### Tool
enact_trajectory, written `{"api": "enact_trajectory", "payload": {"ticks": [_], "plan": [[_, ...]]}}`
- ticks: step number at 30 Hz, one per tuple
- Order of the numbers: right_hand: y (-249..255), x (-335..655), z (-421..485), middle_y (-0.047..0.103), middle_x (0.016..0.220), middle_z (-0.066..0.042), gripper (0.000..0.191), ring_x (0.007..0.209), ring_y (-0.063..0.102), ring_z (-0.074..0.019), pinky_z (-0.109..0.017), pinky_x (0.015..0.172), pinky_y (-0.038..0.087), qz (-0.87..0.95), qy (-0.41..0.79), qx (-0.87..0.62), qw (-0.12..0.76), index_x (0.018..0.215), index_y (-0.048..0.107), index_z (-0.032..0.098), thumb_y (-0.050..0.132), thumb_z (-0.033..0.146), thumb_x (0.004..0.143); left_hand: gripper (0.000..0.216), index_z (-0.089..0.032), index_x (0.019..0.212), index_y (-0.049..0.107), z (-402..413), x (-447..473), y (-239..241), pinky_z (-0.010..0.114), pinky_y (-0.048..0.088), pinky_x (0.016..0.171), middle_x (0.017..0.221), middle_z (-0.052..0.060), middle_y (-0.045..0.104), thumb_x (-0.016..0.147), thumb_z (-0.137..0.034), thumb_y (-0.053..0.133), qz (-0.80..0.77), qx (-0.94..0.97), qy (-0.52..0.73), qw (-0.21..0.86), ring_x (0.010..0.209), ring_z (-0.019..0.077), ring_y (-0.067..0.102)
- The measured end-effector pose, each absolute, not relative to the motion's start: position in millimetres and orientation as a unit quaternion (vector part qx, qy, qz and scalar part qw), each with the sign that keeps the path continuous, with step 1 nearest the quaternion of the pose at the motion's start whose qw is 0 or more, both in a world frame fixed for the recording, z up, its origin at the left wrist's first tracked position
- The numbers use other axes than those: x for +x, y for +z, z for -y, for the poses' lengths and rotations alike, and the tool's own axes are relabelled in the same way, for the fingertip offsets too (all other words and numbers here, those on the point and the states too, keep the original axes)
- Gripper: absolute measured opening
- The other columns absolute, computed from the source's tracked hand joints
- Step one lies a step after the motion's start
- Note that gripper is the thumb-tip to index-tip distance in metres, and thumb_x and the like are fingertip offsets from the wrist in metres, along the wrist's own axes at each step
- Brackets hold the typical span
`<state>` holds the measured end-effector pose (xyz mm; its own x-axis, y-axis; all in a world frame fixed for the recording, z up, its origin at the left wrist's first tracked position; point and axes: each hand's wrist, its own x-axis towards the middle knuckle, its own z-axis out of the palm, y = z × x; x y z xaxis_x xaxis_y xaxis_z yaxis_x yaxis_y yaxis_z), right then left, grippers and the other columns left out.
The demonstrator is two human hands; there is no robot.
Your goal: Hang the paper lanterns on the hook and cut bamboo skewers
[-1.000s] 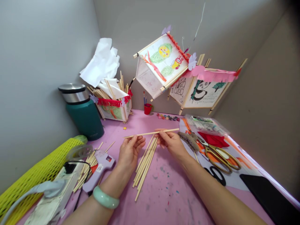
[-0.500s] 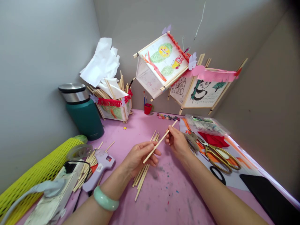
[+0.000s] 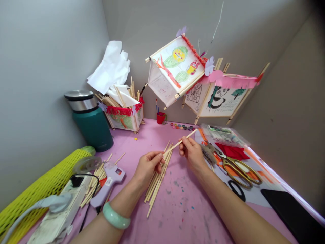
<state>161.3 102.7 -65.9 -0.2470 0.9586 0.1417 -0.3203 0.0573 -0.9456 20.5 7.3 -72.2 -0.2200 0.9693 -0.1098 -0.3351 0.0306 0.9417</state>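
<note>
Both hands hold one thin wooden stick [image 3: 175, 146] above the pink table [image 3: 177, 210]. My left hand [image 3: 148, 166] pinches its near end, with a pale green bangle [image 3: 115, 217] on that wrist. My right hand [image 3: 193, 154] pinches the stick near its far end, and the tip points up to the right. Under the hands lies a loose bundle of several similar sticks [image 3: 156, 184].
A lilac glue gun [image 3: 109, 183] and a power strip [image 3: 63, 210] lie at the left beside more sticks. A green flask [image 3: 90, 120] and a box of sticks and paper [image 3: 122, 112] stand behind. Gold-handled scissors [image 3: 238, 167] lie right. Painted paper lanterns [image 3: 177, 71] hang above.
The stick went from level to steeply slanted and now lies flatter. My left hand slid to its near end, now pinching it closer to the stick bundle.
</note>
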Motion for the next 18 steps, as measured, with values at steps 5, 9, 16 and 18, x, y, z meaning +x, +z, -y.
{"api": "enact_trajectory", "payload": {"ticks": [5, 9, 16, 18], "plan": [[-65.1, 163.2, -105.5, 0.047, 0.056, 0.006, 0.026, 0.041, 0.04, -0.0058, -0.02, 0.038, 0.026, 0.477, 0.601, -0.325, 0.552, 0.076, 0.055, 0.019, 0.062, 0.044, 0.074, 0.022, -0.012, 0.071, 0.061, -8.1, 19.7, -73.1, 0.017, 0.026, 0.038, 0.046, -0.005, 0.049, 0.072, -0.034, 0.064, -0.505, 0.322, 0.606, 0.523, 0.035, 0.0027, 0.037], [-65.7, 163.8, -107.5, 0.048, 0.054, 0.006, 0.029, 0.04, 0.041, -0.0056, -0.019, 0.037, 0.025, 0.465, 0.592, -0.337, 0.566, 0.076, 0.055, 0.018, 0.063, 0.045, 0.071, 0.022, -0.011, 0.084, 0.062, -7.6, 22.0, -73.1, 0.017, 0.03, 0.039, 0.053, -0.004, 0.054, 0.071, -0.029, 0.062, -0.52, 0.32, 0.593, 0.525, 0.037, 0.0035, 0.04], [-68.3, 164.3, -109.6, 0.047, 0.053, 0.007, 0.028, 0.039, 0.041, -0.0053, -0.017, 0.036, 0.026, 0.46, 0.585, -0.344, 0.573, 0.076, 0.055, 0.018, 0.062, 0.045, 0.072, 0.028, -0.009, 0.091, 0.061, -6.0, 27.4, -72.4, 0.02, 0.035, 0.037, 0.059, -0.003, 0.055, 0.069, -0.028, 0.062, -0.522, 0.353, 0.555, 0.543, 0.037, 0.0049, 0.041], [-68.1, 163.5, -108.7, 0.048, 0.053, 0.007, 0.028, 0.039, 0.041, -0.0056, -0.018, 0.036, 0.026, 0.467, 0.589, -0.342, 0.564, 0.075, 0.055, 0.018, 0.062, 0.045, 0.072, 0.027, -0.009, 0.088, 0.062, -6.5, 27.3, -72.9, 0.018, 0.031, 0.036, 0.058, -0.003, 0.054, 0.07, -0.029, 0.062, -0.528, 0.361, 0.56, 0.526, 0.036, 0.0037, 0.039]]}}
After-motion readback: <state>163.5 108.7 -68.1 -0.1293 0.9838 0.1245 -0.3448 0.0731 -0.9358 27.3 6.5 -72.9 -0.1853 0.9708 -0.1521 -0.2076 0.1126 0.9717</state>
